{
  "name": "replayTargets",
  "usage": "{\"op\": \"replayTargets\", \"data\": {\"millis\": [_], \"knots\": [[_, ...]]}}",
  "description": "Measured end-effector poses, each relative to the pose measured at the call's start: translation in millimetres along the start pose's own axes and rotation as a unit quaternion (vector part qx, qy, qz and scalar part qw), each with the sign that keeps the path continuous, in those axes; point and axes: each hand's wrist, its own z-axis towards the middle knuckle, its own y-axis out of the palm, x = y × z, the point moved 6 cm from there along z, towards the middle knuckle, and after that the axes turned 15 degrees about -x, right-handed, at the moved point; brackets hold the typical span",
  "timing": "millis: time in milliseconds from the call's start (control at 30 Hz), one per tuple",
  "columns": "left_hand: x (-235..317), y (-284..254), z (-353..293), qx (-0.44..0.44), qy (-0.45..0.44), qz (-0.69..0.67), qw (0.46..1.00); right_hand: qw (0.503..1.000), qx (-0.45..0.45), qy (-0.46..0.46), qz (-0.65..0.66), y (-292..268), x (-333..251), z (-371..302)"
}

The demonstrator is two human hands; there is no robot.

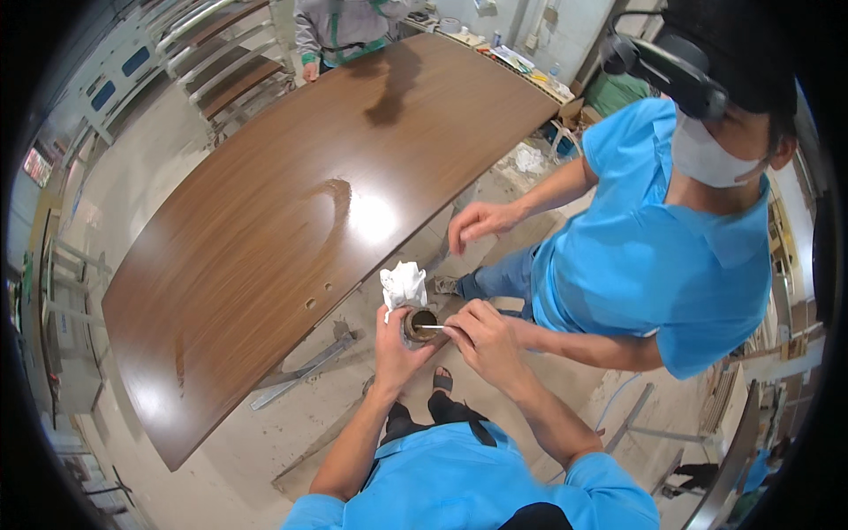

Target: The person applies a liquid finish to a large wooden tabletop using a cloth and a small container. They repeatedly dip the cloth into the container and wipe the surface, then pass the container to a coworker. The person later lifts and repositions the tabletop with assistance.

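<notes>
My left hand (397,355) is wrapped round a small open jar (421,318) with brown stuff round its mouth. A crumpled white cloth or tissue (405,283) sticks up just beyond the fingers of that hand; whether they grip it too is unclear. Pinched in my right hand (482,337) is a thin pale stick (431,327), its far end reaching into the jar's mouth. The tip inside is hidden. Both hands are in front of my body, close to the near edge of a large brown wood-grain panel (256,238) with darker smears and two small holes.
A co-worker in a blue shirt (654,247) stands close on my right, one hand near the panel's edge. Another person (340,26) is at the far side. Racks with boards (234,79) stand at the far left. A cluttered bench (521,66) runs along the back wall.
</notes>
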Motion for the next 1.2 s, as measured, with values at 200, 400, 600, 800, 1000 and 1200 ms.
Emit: {"op": "replayTargets", "data": {"millis": [200, 400, 600, 800, 1000, 1200], "knots": [[6, -3, -1, -0.017, 0.007, 0.017, 1.0, 1.0, -0.01, 0.004, -0.029, 9, -3, 0], [14, -9, 1, -0.026, 0.013, -0.009, 1.0, 0.999, 0.004, 0.026, -0.022, 13, -13, 3], [28, -14, 2, -0.018, 0.031, 0.001, 0.999, 0.997, 0.045, 0.033, -0.051, 7, -24, -3], [28, -17, 5, -0.029, 0.039, 0.003, 0.999, 0.996, 0.073, 0.037, -0.045, 4, -33, -6], [20, -9, 13, -0.033, 0.033, -0.004, 0.999, 0.993, 0.084, 0.05, -0.07, 3, -36, 2], [15, -5, 19, -0.035, 0.04, -0.004, 0.999, 0.989, 0.111, 0.051, -0.084, 4, -42, 10]]}}
